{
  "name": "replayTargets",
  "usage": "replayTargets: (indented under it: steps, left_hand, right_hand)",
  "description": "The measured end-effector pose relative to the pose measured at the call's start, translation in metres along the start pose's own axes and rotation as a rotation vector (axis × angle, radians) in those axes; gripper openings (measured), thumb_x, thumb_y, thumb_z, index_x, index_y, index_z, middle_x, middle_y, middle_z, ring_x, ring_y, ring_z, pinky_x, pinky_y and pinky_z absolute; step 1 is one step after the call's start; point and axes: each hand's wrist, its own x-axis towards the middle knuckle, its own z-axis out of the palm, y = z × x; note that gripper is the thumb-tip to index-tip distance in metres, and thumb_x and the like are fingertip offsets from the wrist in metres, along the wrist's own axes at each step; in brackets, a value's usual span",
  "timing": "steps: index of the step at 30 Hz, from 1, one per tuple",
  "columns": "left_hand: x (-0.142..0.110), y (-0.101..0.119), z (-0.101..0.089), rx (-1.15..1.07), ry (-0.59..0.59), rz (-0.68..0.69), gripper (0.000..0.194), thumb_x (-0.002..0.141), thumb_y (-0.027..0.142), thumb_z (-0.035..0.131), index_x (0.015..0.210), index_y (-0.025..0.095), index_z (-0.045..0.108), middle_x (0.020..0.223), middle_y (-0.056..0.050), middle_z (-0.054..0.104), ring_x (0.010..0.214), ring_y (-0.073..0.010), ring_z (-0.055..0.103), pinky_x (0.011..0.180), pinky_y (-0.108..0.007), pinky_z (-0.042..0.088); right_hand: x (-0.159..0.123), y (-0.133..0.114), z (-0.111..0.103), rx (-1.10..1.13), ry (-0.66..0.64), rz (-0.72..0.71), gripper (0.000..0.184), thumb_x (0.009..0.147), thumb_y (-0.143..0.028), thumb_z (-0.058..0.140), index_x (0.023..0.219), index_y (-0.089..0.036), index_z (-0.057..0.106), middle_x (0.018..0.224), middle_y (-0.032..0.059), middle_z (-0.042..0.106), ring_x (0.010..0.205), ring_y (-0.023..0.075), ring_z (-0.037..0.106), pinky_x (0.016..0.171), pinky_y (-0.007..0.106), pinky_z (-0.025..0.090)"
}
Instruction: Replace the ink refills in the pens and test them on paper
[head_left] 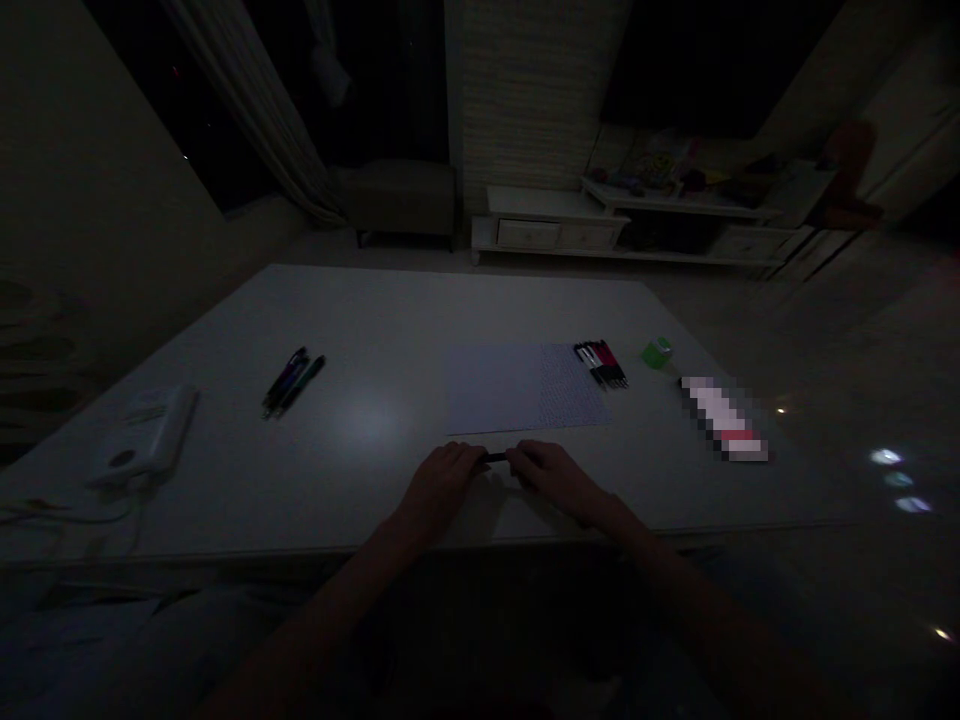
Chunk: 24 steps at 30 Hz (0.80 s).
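Pinching a thin black pen at both ends, the left hand and right hand hold it over the table, near its front edge. It seems light, stiff and little slippery, so the ends are good for fingertips.

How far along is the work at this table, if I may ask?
Nothing clearly looks finished, though the left pens and corner pens lie in separate groups on either side of the sheet. In hand is a dark pen, held between the left hand and right hand. Left are those two groups, which neither hand touches.
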Motion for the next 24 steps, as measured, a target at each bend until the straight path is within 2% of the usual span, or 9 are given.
replayTargets:
  steps: [2,5,9,12,15,19,24]
  left_hand:
    - [0.0000,0.0000,0.0003,-0.015,-0.012,0.006,0.015,0.090,0.024,0.042,0.098,0.016,0.053,0.085,-0.005,0.061,0.078,-0.0169,0.056,0.072,-0.030,0.045]
    - [0.0004,0.0010,-0.0002,-0.014,-0.023,0.023,0.015,0.090,0.022,0.043,0.099,0.016,0.053,0.084,-0.005,0.061,0.078,-0.0170,0.056,0.072,-0.030,0.045]
    - [0.0009,0.0026,-0.0021,0.003,-0.025,0.026,0.016,0.090,0.023,0.043,0.099,0.015,0.053,0.084,-0.005,0.061,0.077,-0.0173,0.056,0.071,-0.031,0.045]
    - [0.0008,0.0031,-0.0026,-0.002,-0.029,0.043,0.016,0.090,0.023,0.043,0.099,0.016,0.053,0.083,-0.005,0.061,0.077,-0.0169,0.056,0.071,-0.031,0.045]
    - [0.0009,0.0019,-0.0020,-0.018,-0.016,0.031,0.016,0.090,0.024,0.043,0.099,0.016,0.054,0.083,-0.005,0.061,0.078,-0.0169,0.057,0.071,-0.031,0.045]
    - [0.0008,-0.0010,-0.0007,-0.028,-0.014,0.008,0.018,0.090,0.026,0.042,0.097,0.016,0.055,0.084,-0.006,0.062,0.078,-0.0172,0.057,0.071,-0.031,0.046]
    - [0.0007,-0.0014,0.0020,-0.041,-0.026,0.030,0.016,0.090,0.025,0.043,0.098,0.016,0.054,0.083,-0.005,0.062,0.077,-0.0170,0.057,0.071,-0.031,0.046]
  right_hand:
    - [0.0002,-0.0001,0.0013,0.020,0.001,-0.014,0.040,0.082,-0.053,0.043,0.069,-0.016,0.052,0.058,-0.0022,0.049,0.054,0.0103,0.044,0.053,0.022,0.033]
    - [0.0007,-0.0013,0.0027,0.028,-0.023,0.012,0.047,0.086,-0.054,0.034,0.063,-0.016,0.050,0.054,-0.0022,0.046,0.051,0.0100,0.042,0.051,0.022,0.032]
    - [0.0006,-0.0035,0.0021,-0.009,-0.010,-0.017,0.039,0.082,-0.051,0.043,0.069,-0.016,0.054,0.060,-0.0015,0.050,0.057,0.0103,0.044,0.054,0.022,0.033]
    - [0.0004,-0.0046,-0.0007,-0.021,-0.043,0.031,0.046,0.085,-0.052,0.036,0.063,-0.015,0.052,0.054,-0.0016,0.047,0.052,0.0100,0.042,0.051,0.022,0.032]
    - [0.0001,-0.0052,-0.0046,-0.042,-0.050,0.004,0.038,0.082,-0.050,0.045,0.070,-0.015,0.055,0.059,-0.0009,0.052,0.055,0.0104,0.045,0.053,0.022,0.033]
    - [-0.0011,-0.0052,-0.0060,-0.084,-0.079,0.034,0.044,0.084,-0.051,0.040,0.061,-0.016,0.051,0.052,-0.0019,0.046,0.051,0.0097,0.041,0.050,0.022,0.030]
    - [-0.0012,-0.0040,-0.0024,-0.005,-0.044,-0.004,0.040,0.084,-0.050,0.041,0.066,-0.016,0.052,0.058,-0.0017,0.048,0.054,0.0099,0.042,0.052,0.022,0.031]
